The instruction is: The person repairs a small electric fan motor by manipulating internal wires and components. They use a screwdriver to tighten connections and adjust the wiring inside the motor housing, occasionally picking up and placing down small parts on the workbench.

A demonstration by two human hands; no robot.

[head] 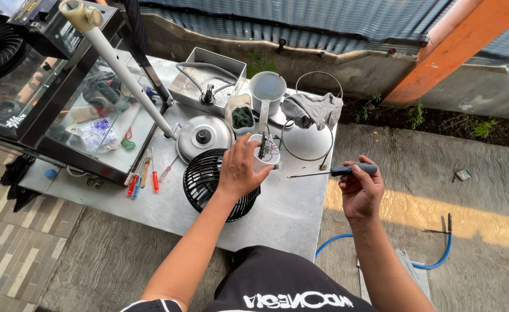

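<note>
Now the left hand (238,170) is closed around a small white housing (264,155) with coloured wires showing at its top, and this housing stands on the metal desk (292,214), touching the right edge of the black fan grille (208,182). The right hand (359,190) is well to the right of the grille, beyond the desk edge, with its fingers clamped on the dark handle of a screwdriver (335,171); the thin shaft points left toward the white housing but does not touch it. Just behind the grille lies a round metal lid (203,136) with a black knob. To the left of the grille, several small screwdrivers (143,178) with red and blue handles lie together. Farther behind the grille stand a white jug (267,88) and a grey cloth (312,110), with a wire ring (307,153) around that part of the desk.
</note>
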